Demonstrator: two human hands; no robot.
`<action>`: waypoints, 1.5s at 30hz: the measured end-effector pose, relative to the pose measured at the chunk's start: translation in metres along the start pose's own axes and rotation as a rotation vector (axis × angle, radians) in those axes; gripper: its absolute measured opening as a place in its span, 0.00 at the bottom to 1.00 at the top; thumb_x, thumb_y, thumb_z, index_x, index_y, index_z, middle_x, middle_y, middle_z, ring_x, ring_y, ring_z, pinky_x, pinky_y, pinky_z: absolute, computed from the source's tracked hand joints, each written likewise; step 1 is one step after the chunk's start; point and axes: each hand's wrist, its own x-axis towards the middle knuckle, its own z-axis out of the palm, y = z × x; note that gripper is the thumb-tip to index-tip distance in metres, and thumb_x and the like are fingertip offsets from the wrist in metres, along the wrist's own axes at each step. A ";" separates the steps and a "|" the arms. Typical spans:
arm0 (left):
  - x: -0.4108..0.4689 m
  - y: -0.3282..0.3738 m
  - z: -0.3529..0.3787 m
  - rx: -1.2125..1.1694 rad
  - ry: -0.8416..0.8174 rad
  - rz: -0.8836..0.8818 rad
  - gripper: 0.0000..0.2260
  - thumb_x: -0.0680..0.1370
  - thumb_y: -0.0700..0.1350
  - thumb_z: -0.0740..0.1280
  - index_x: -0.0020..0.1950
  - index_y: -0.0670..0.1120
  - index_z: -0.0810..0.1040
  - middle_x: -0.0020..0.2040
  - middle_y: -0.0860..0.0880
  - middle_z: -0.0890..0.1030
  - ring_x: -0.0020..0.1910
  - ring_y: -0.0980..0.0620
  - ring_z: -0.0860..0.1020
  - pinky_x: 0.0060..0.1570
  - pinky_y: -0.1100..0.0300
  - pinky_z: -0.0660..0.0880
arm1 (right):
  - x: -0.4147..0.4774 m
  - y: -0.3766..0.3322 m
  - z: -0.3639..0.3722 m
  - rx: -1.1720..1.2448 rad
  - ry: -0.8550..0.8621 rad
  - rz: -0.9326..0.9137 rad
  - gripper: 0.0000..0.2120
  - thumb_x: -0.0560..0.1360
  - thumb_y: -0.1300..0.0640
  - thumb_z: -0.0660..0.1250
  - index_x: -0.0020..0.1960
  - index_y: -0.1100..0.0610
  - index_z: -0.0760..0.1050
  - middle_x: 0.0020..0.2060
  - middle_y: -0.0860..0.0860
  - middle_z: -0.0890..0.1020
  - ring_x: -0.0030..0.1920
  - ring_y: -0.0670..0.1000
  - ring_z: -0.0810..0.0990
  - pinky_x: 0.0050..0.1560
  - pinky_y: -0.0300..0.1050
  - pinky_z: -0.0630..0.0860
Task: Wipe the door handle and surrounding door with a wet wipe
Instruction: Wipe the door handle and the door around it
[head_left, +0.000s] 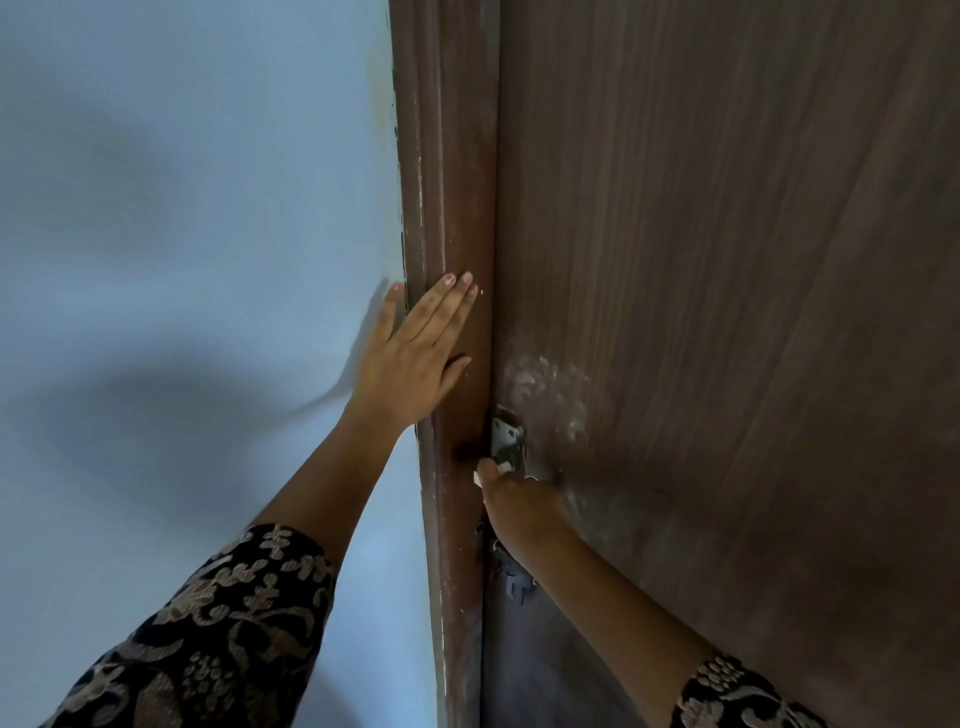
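A dark brown wooden door (727, 260) fills the right side, with pale smears above its metal handle plate (506, 436). My right hand (519, 501) is closed on a small white wet wipe (480, 475), pressed against the lower part of the handle plate at the door's left edge. Most of the wipe and the handle itself are hidden under the hand. My left hand (415, 353) lies flat with fingers spread on the reddish-brown door frame (457, 208), above and left of the handle.
A pale blue wall (182, 260) takes up the left half, with shadows of my arms on it. A second metal fitting (511, 577) sits lower on the door edge, partly behind my right forearm. Both sleeves are dark with a floral pattern.
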 end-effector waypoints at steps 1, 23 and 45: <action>0.005 0.000 0.001 0.002 -0.007 -0.012 0.32 0.80 0.59 0.53 0.79 0.45 0.51 0.79 0.47 0.54 0.78 0.49 0.52 0.73 0.42 0.47 | -0.006 0.003 -0.001 0.003 -0.009 0.013 0.12 0.81 0.60 0.52 0.64 0.58 0.62 0.48 0.56 0.81 0.43 0.56 0.82 0.37 0.45 0.69; 0.006 0.003 0.004 0.005 -0.012 -0.023 0.32 0.80 0.60 0.54 0.79 0.45 0.51 0.79 0.47 0.54 0.78 0.48 0.51 0.72 0.38 0.46 | -0.012 -0.003 -0.012 0.042 0.031 0.019 0.10 0.81 0.61 0.55 0.59 0.61 0.71 0.53 0.58 0.81 0.50 0.55 0.81 0.48 0.47 0.76; 0.006 0.003 0.005 0.021 -0.035 -0.016 0.33 0.80 0.60 0.52 0.79 0.45 0.48 0.79 0.46 0.53 0.78 0.48 0.50 0.72 0.37 0.47 | -0.020 0.016 -0.009 0.262 -0.075 0.287 0.11 0.77 0.52 0.66 0.56 0.57 0.77 0.52 0.54 0.83 0.51 0.52 0.82 0.45 0.44 0.80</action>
